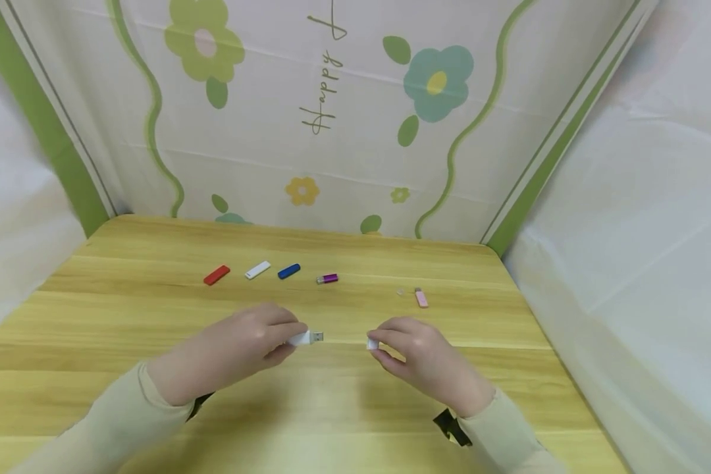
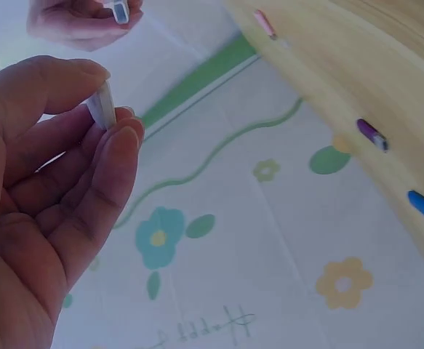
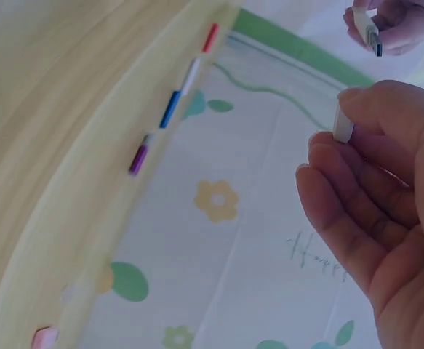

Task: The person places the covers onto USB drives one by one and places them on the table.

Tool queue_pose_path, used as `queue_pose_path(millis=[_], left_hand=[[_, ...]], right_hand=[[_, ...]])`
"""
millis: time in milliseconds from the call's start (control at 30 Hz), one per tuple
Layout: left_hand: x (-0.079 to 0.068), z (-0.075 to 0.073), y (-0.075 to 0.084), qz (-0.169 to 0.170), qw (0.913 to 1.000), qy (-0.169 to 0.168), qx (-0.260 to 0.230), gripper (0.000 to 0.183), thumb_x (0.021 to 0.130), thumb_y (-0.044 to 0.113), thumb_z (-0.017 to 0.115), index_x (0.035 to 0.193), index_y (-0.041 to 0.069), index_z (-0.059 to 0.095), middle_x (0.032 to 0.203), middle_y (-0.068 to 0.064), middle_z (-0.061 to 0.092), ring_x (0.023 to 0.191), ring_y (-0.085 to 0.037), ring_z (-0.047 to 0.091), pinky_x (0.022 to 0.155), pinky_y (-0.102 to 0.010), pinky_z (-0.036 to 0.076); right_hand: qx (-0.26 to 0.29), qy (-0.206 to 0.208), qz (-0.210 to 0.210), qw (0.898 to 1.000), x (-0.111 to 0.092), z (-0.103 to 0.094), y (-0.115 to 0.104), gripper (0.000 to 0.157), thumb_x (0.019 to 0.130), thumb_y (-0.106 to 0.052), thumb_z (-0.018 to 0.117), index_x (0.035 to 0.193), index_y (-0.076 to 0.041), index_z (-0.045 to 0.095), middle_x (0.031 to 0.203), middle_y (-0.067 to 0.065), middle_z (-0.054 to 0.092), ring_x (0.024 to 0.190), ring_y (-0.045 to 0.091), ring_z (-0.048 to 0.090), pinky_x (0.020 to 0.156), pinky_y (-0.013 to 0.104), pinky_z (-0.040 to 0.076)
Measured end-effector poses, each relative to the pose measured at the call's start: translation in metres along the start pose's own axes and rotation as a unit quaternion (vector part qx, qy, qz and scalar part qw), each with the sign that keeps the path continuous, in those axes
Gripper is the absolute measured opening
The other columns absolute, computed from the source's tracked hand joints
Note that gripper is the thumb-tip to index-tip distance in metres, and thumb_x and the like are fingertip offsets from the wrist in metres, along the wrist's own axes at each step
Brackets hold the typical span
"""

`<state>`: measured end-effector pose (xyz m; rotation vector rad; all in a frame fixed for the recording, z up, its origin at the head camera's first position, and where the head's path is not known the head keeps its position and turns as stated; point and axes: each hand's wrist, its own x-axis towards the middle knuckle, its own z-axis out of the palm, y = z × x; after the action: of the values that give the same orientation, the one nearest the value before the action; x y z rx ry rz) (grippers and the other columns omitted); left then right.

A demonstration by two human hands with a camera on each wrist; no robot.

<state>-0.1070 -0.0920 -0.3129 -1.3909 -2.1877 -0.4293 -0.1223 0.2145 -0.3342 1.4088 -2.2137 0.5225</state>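
Note:
My left hand (image 1: 245, 345) pinches a white USB flash drive (image 1: 299, 338) between thumb and fingers, its bare metal plug pointing right. Across a gap, my right hand (image 1: 417, 352) holds a small white cap (image 1: 372, 343) by its sides. The cap's open end faces the drive. In the right wrist view the cap (image 3: 343, 125) sits between thumb and forefinger, with the drive (image 3: 369, 33) beyond it. The left wrist view shows the drive's white body (image 2: 102, 107) at the fingertips. Both pieces are held above the table, apart from each other.
Along the wooden table's (image 1: 332, 421) far part lie a red flash drive (image 1: 216, 275), a white one (image 1: 257, 270), a blue one (image 1: 289, 271) and a purple one (image 1: 327, 279). To the right are a pink flash drive (image 1: 421, 297) and a small clear cap (image 1: 399, 292). A flowered curtain (image 1: 261, 151) hangs behind.

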Motion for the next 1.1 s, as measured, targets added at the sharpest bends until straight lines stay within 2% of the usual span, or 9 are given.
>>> queue_pose_path(millis=[133,333,633,1100], left_hand=[[0.003,-0.007,0.011,0.011,0.9995,0.013,0.028,0.036,0.065,0.0,0.089,0.096,0.0,0.071,0.09,-0.003,0.065,0.078,-0.014,0.062,0.068,-0.02,0.054],[0.004,-0.012,0.022,0.021,0.9978,0.015,0.061,0.041,0.065,0.001,0.088,0.101,-0.002,0.069,0.091,-0.003,0.063,0.079,-0.014,0.062,0.069,-0.018,0.054],[0.002,-0.012,0.029,0.016,0.9976,0.017,0.065,0.039,0.066,0.001,0.087,0.101,-0.002,0.07,0.09,-0.003,0.064,0.077,-0.013,0.061,0.068,-0.016,0.053],[0.003,-0.014,0.034,0.011,0.9973,0.003,0.073,0.037,0.068,-0.002,0.082,0.102,-0.001,0.07,0.091,-0.002,0.063,0.077,-0.012,0.058,0.064,-0.014,0.051]], right_hand=[[-0.007,0.013,-0.013,1.0,0.008,-0.001,-0.011,0.028,0.074,-0.002,0.085,0.099,-0.002,0.074,0.094,0.003,0.07,0.086,0.015,0.067,0.079,0.019,0.054],[-0.006,0.026,-0.017,0.999,0.018,-0.001,-0.024,0.028,0.075,-0.003,0.084,0.101,-0.003,0.074,0.096,0.003,0.069,0.088,0.015,0.067,0.08,0.018,0.054],[0.015,0.036,-0.036,0.999,0.029,0.005,-0.035,0.027,0.077,-0.002,0.083,0.102,-0.004,0.073,0.097,0.002,0.067,0.088,0.013,0.066,0.08,0.016,0.052],[0.01,0.028,-0.049,0.998,0.036,0.005,-0.044,0.029,0.079,-0.002,0.081,0.107,-0.002,0.072,0.098,0.002,0.067,0.089,0.013,0.065,0.081,0.016,0.052]])
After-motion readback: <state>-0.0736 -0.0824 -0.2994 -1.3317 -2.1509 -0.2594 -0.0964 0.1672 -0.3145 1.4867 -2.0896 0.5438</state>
